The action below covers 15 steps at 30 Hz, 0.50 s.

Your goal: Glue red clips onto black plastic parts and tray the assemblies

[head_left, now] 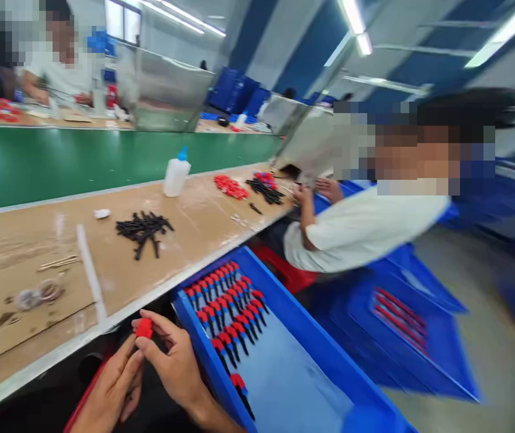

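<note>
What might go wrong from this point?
The small red piece, held at the fingertips of the right hand beyond the edge of the table, might slip and fall. The right forearm is close to the blue bin, so a careless move could disturb its rows of red-tipped parts.
</note>
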Each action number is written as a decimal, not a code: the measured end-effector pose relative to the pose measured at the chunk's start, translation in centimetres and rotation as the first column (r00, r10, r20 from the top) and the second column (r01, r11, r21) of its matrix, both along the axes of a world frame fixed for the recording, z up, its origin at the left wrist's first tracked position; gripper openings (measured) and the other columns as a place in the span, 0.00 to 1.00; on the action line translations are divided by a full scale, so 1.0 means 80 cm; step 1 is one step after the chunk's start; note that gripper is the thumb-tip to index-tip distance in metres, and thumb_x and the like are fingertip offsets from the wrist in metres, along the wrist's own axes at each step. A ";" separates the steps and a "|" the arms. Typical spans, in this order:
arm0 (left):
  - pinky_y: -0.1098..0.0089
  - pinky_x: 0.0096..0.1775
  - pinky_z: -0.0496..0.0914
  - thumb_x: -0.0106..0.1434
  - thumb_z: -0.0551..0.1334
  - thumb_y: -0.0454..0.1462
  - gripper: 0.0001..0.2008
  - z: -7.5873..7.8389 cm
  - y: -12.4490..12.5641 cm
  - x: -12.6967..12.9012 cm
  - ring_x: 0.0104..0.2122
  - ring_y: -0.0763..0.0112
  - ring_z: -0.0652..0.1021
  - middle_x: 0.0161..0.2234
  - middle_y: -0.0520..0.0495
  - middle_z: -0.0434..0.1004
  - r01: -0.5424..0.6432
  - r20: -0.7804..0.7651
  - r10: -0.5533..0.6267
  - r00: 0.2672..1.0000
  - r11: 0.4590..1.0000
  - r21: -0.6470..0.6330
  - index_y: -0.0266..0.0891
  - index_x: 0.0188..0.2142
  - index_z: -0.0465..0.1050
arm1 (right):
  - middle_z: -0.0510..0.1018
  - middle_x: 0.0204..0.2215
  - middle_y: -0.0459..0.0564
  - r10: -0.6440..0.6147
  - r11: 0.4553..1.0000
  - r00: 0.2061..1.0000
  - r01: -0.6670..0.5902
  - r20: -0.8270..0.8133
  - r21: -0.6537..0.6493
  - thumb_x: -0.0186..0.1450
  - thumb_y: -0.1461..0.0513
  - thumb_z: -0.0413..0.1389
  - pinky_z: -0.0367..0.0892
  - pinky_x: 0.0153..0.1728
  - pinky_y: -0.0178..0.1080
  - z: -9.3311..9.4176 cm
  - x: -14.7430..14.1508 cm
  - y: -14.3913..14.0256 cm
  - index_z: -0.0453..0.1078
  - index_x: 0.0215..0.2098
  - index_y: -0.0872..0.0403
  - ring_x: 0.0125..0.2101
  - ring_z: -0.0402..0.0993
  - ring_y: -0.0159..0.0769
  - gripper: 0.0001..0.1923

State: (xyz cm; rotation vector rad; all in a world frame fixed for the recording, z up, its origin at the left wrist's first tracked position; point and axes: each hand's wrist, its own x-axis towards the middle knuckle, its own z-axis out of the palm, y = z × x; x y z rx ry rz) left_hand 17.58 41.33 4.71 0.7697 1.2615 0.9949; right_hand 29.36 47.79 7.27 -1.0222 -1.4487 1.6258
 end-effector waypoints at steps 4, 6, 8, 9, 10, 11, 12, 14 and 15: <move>0.73 0.20 0.63 0.66 0.51 0.54 0.28 -0.024 0.015 0.003 0.20 0.72 0.69 0.27 0.55 0.68 0.247 -0.229 -0.240 0.943 0.969 0.000 0.46 0.61 0.52 | 0.81 0.44 0.53 -0.269 0.962 0.953 0.258 0.137 0.093 0.64 0.55 0.58 0.75 0.42 0.41 -0.014 0.069 0.031 0.67 0.55 0.53 0.41 0.79 0.39 0.22; 0.71 0.27 0.68 0.65 0.52 0.54 0.26 -0.036 0.018 -0.002 0.25 0.70 0.72 0.31 0.53 0.70 0.303 -0.294 -0.292 0.910 0.953 -0.008 0.48 0.58 0.57 | 0.81 0.44 0.53 -0.401 0.915 0.867 0.367 0.297 0.167 0.63 0.55 0.57 0.74 0.41 0.40 -0.031 0.129 0.050 0.67 0.53 0.55 0.41 0.79 0.39 0.22; 0.70 0.31 0.68 0.64 0.53 0.54 0.24 -0.047 0.018 -0.008 0.27 0.68 0.72 0.30 0.53 0.70 0.302 -0.337 -0.295 0.894 0.953 -0.033 0.47 0.54 0.63 | 0.81 0.41 0.53 -0.454 0.891 0.794 0.413 0.404 0.188 0.61 0.56 0.59 0.74 0.42 0.42 -0.056 0.198 0.062 0.69 0.52 0.56 0.40 0.78 0.40 0.23; 0.70 0.32 0.68 0.64 0.54 0.54 0.23 -0.052 0.017 -0.010 0.27 0.68 0.72 0.29 0.53 0.70 0.290 -0.346 -0.288 0.893 0.956 -0.047 0.46 0.53 0.65 | 0.80 0.42 0.53 -0.481 0.875 0.744 0.439 0.464 0.204 0.61 0.57 0.58 0.73 0.42 0.44 -0.071 0.232 0.064 0.68 0.54 0.56 0.39 0.78 0.41 0.24; 0.70 0.32 0.68 0.64 0.54 0.54 0.23 -0.057 0.016 -0.012 0.27 0.68 0.72 0.27 0.54 0.70 0.272 -0.350 -0.276 0.895 0.960 -0.062 0.46 0.52 0.66 | 0.79 0.44 0.54 -0.497 0.864 0.691 0.452 0.525 0.222 0.60 0.58 0.58 0.72 0.44 0.46 -0.086 0.263 0.062 0.69 0.53 0.56 0.39 0.77 0.41 0.23; 0.70 0.32 0.68 0.64 0.53 0.55 0.23 -0.061 0.016 -0.013 0.27 0.68 0.73 0.27 0.54 0.70 0.262 -0.346 -0.273 0.898 0.962 -0.078 0.45 0.51 0.67 | 0.78 0.44 0.54 -0.488 0.866 0.650 0.443 0.582 0.231 0.58 0.59 0.60 0.70 0.47 0.48 -0.103 0.291 0.056 0.71 0.51 0.56 0.39 0.76 0.42 0.22; 0.70 0.32 0.68 0.63 0.54 0.55 0.24 -0.065 0.016 -0.014 0.27 0.67 0.73 0.26 0.54 0.70 0.266 -0.338 -0.281 0.898 0.960 -0.091 0.45 0.51 0.67 | 0.78 0.43 0.54 -0.466 0.876 0.617 0.424 0.635 0.231 0.57 0.60 0.61 0.68 0.48 0.50 -0.120 0.315 0.048 0.73 0.48 0.57 0.40 0.76 0.42 0.21; 0.69 0.33 0.68 0.62 0.55 0.56 0.25 -0.070 0.018 -0.013 0.27 0.67 0.73 0.26 0.54 0.71 0.278 -0.335 -0.296 0.895 0.955 -0.102 0.44 0.51 0.68 | 0.77 0.43 0.53 -0.405 0.902 0.566 0.375 0.718 0.214 0.58 0.61 0.63 0.66 0.50 0.52 -0.152 0.346 0.027 0.73 0.45 0.58 0.43 0.74 0.43 0.17; 0.69 0.33 0.69 0.61 0.55 0.57 0.26 -0.071 0.020 -0.013 0.27 0.66 0.73 0.25 0.54 0.71 0.285 -0.336 -0.303 0.892 0.953 -0.103 0.44 0.50 0.68 | 0.77 0.44 0.53 -0.370 0.917 0.548 0.346 0.750 0.200 0.60 0.61 0.62 0.65 0.51 0.53 -0.167 0.355 0.016 0.72 0.45 0.58 0.45 0.74 0.43 0.16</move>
